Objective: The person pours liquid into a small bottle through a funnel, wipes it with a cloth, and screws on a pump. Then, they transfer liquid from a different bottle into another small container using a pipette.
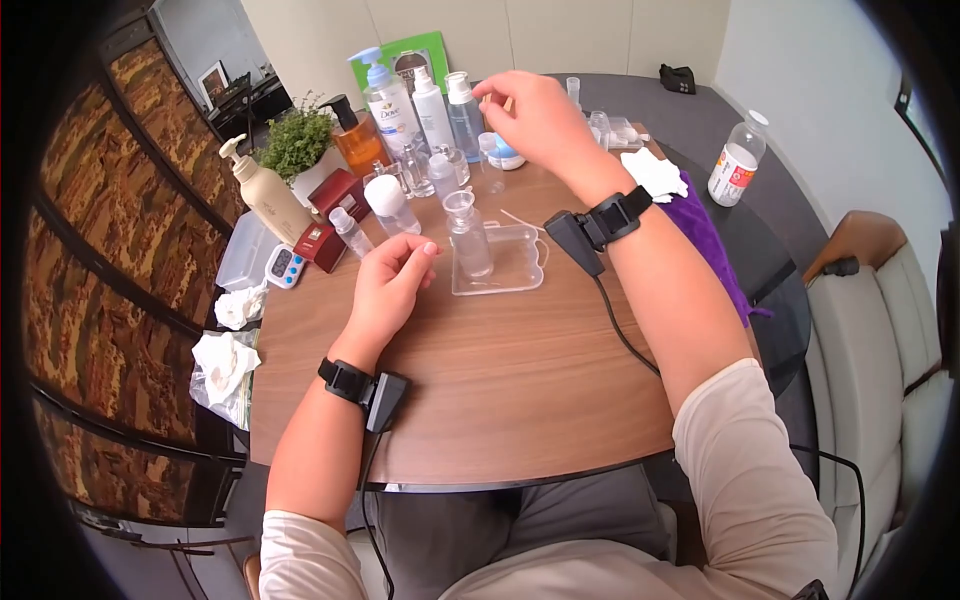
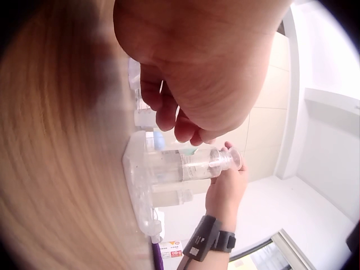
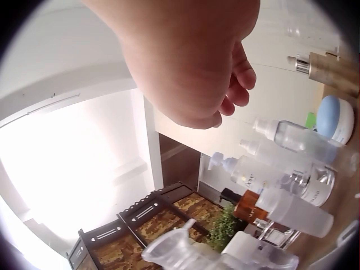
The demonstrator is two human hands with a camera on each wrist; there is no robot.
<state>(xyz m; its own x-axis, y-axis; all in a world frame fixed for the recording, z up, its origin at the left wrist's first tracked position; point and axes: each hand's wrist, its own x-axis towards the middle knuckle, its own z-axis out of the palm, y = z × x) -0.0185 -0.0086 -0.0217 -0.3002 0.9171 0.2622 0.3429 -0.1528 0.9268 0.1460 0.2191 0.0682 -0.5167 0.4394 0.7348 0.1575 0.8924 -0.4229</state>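
Observation:
My left hand [image 1: 392,285] hovers over the wood left of a clear bottle [image 1: 474,245], fingers loosely bent and thumb near the index finger, nothing visibly held. This bottle stands upright in a shallow clear tray [image 1: 500,291], a flared clear piece [image 1: 459,203] on its mouth. Raised toward the back, my right hand [image 1: 540,118] has relaxed, bent fingers beside the top of a blue-grey bottle [image 1: 465,120]; the right wrist view shows this hand [image 3: 191,67] apart from the bottles and holding nothing. Palm and curled fingers of my left hand [image 2: 197,67] fill the upper left wrist view.
Behind the tray stand a frosted bottle with a white cap [image 1: 388,203], pump bottles [image 1: 392,110], a plant [image 1: 298,145] and red boxes [image 1: 322,246]. A timer [image 1: 285,267] lies left. Tissue [image 1: 655,175], purple cloth [image 1: 700,225] and a labelled bottle [image 1: 735,170] are right.

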